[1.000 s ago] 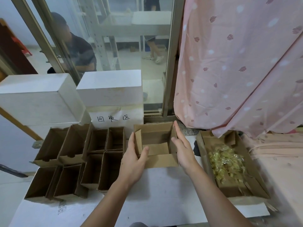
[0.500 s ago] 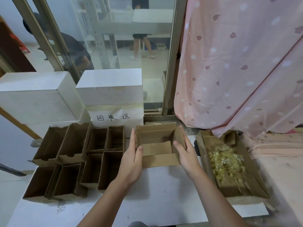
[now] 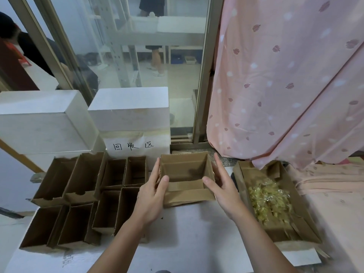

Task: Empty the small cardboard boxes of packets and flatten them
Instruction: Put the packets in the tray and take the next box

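Note:
A small open cardboard box (image 3: 185,196) stands upright on the white table (image 3: 187,239), and its inside looks empty. My left hand (image 3: 151,196) holds its left wall, fingers outside and thumb tip over the front left corner. My right hand (image 3: 222,188) holds the right wall the same way, fingers along the outside and thumb at the front right corner. To the right lies a larger flat cardboard box (image 3: 241,174) with a heap of clear yellowish packets (image 3: 267,200) in it.
Several empty open cardboard boxes (image 3: 78,184) stand packed together at the left. Behind them are two white foam blocks (image 3: 39,119) and a handwritten paper label (image 3: 134,145). A pink curtain (image 3: 285,75) hangs at the right, and people are beyond the glass door.
The inward-folded side flaps now stand flush, so the box looks squarer. Both hands shifted slightly on its side walls, and the box moved a little away from me.

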`<action>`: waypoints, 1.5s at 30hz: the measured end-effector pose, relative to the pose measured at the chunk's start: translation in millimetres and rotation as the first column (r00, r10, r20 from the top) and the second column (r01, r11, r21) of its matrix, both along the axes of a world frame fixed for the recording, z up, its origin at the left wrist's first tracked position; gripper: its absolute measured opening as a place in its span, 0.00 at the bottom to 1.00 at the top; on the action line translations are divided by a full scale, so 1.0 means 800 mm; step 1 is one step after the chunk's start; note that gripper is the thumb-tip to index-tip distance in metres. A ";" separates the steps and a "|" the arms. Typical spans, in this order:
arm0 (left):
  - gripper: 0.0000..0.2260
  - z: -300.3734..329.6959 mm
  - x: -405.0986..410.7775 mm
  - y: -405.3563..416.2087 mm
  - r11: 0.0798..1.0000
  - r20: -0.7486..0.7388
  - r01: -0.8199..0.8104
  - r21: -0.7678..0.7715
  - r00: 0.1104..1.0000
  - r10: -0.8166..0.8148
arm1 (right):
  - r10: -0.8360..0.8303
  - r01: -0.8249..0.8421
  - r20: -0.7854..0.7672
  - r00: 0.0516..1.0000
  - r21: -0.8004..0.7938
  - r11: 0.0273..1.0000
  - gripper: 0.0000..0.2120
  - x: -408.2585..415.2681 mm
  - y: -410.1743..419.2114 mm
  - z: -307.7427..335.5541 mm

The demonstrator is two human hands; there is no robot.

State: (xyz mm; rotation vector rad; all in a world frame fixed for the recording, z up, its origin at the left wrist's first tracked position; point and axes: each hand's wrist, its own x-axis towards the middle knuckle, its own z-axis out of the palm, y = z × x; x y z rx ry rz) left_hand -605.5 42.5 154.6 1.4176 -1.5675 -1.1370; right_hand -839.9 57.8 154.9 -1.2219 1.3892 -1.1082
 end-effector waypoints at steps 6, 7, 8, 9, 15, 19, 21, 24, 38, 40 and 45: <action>0.29 0.002 0.002 -0.013 0.999 -0.061 -0.008 0.039 0.998 0.010 | 0.149 -0.150 0.064 0.987 0.025 0.988 0.57 -0.011 0.001 0.012; 0.30 0.003 0.003 -0.015 0.999 -0.066 -0.006 0.045 0.998 0.009 | 0.201 -0.205 0.081 0.976 0.039 0.978 0.61 -0.015 0.000 0.012; 0.30 0.005 0.003 -0.017 0.999 -0.068 -0.005 0.051 0.998 0.009 | 0.253 -0.257 0.078 0.964 0.054 0.965 0.64 -0.019 0.000 0.012; 0.30 0.007 0.003 -0.019 0.998 -0.070 -0.006 0.058 0.997 0.011 | 0.294 -0.297 0.051 0.954 0.066 0.953 0.67 -0.022 0.000 0.011; 0.35 0.018 0.001 -0.024 0.995 -0.079 0.019 0.094 0.997 -0.012 | 0.270 -0.259 -0.118 0.956 0.099 0.961 0.60 -0.023 -0.004 0.008; 0.30 0.018 0.002 -0.024 0.994 -0.107 0.071 0.086 0.992 -0.061 | 0.179 -0.169 -0.133 0.975 0.086 0.982 0.59 -0.025 -0.009 -0.001; 0.31 0.013 0.007 -0.025 0.992 -0.129 0.099 0.083 0.988 -0.088 | 0.119 -0.113 -0.092 0.989 0.072 0.991 0.60 -0.028 -0.011 -0.007; 0.33 0.008 0.010 -0.025 0.982 -0.132 0.173 0.082 0.978 -0.161 | 0.042 -0.039 -0.064 0.997 0.058 0.998 0.60 -0.036 -0.017 -0.018; 0.41 0.009 -0.012 -0.030 0.983 -0.016 0.180 -0.019 0.983 -0.180 | 0.003 -0.006 0.137 0.991 0.015 1.000 0.42 -0.035 -0.021 -0.005; 0.37 0.011 -0.011 -0.034 0.984 0.005 0.170 -0.045 0.985 -0.170 | -0.016 0.017 0.049 0.999 -0.031 0.999 0.43 -0.034 -0.021 0.001; 0.34 0.010 -0.009 -0.041 0.993 0.023 0.106 -0.058 0.994 -0.105 | -0.156 0.139 -0.237 0.959 -0.088 0.986 0.44 -0.033 -0.021 0.000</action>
